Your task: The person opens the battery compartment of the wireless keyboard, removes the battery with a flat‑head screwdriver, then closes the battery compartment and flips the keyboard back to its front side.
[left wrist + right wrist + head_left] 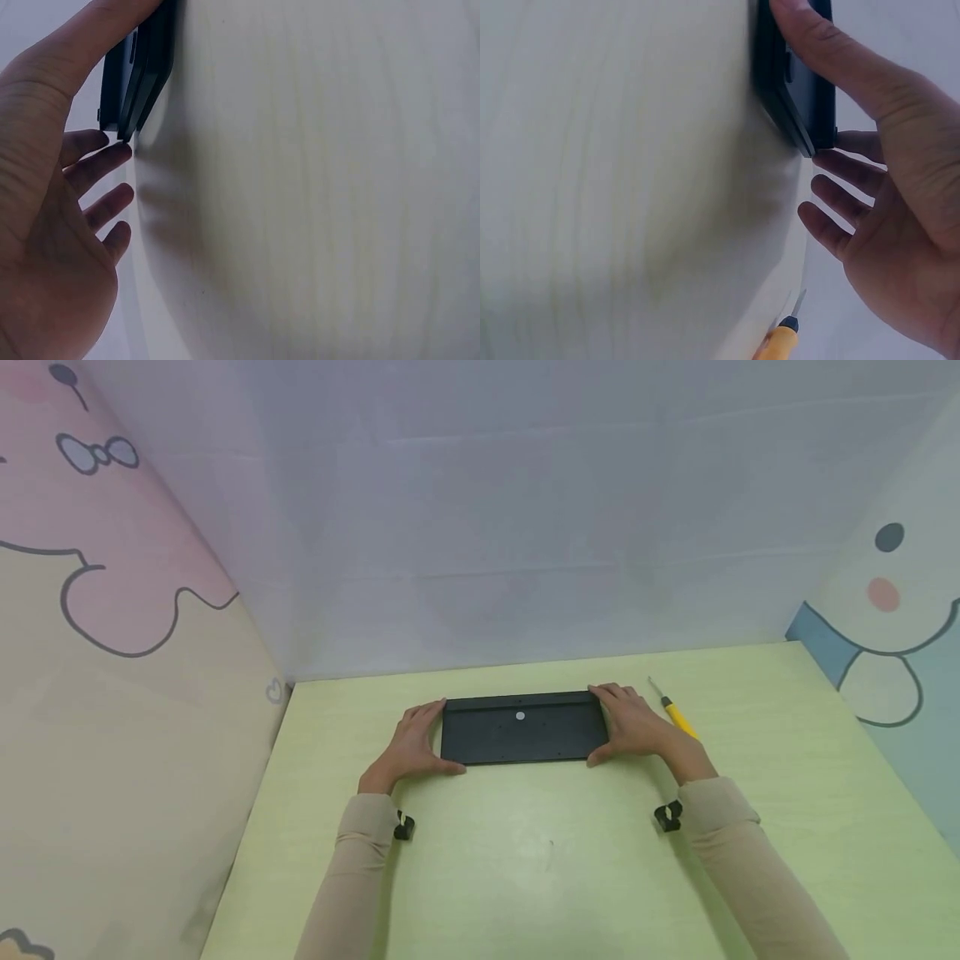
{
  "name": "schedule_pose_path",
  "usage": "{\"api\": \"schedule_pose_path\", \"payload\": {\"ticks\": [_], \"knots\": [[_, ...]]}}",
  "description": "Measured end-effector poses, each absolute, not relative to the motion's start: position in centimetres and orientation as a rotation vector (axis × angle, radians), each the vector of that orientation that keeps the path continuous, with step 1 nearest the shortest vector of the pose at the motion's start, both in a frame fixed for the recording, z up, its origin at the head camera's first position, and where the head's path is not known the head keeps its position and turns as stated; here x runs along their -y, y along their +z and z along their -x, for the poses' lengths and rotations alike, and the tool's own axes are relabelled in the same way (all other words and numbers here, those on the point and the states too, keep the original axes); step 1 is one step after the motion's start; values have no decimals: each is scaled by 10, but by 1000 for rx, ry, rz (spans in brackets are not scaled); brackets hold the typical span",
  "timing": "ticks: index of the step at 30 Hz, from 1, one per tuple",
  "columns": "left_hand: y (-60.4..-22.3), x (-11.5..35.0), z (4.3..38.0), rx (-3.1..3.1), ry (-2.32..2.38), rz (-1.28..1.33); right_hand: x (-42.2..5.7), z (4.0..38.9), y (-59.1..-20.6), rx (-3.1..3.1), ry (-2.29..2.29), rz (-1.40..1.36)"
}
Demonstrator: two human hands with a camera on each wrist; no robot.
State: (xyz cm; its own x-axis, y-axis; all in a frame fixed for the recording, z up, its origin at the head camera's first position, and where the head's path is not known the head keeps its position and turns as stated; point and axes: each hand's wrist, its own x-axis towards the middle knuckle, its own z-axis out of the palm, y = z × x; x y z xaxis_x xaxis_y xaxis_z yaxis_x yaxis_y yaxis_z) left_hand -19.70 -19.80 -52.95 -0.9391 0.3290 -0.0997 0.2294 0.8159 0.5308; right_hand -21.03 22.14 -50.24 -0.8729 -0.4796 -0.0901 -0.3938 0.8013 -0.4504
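A flat black keyboard (pixel 525 733) lies with its underside up, a round white sticker and small holes on it and a raised strip along its far edge. My left hand (pixel 411 747) grips its left end, thumb at the near edge and fingertips at the far corner. At the right end, my right hand (pixel 633 727) holds it the same way. In the left wrist view the keyboard's dark edge (pixel 142 75) shows between thumb and fingers. The right wrist view has its corner (pixel 799 97) under the thumb, with the lower fingers spread off it.
A screwdriver (pixel 678 718) with a yellow handle lies on the pale table (pixel 525 860), just right of my right hand, its tip pointing away. Cloth-covered walls (pixel 510 527) stand behind and at both sides. A black camera mount (pixel 404 825) sits at my left wrist.
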Motion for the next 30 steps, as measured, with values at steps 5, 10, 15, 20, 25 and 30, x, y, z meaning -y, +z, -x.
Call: {"api": "schedule_pose_path", "payload": {"ticks": [5,10,15,20,25,30], "knots": [[-528,197,196,-2818,801,-437,-222,210,-497,-2789,-657,659],[-523,192,196,-2875,787,-470,-222,211,-494,-2776,-689,623],[-520,183,198,-2938,787,-518,-218,213,-490,-2808,-788,674],[-518,173,202,-2955,806,-534,-211,218,-487,-2851,-841,730],[-517,159,208,-2968,822,-574,-203,221,-485,-2879,-845,731],[-518,144,212,-2980,797,-637,-196,223,-486,-2909,-837,721]]}}
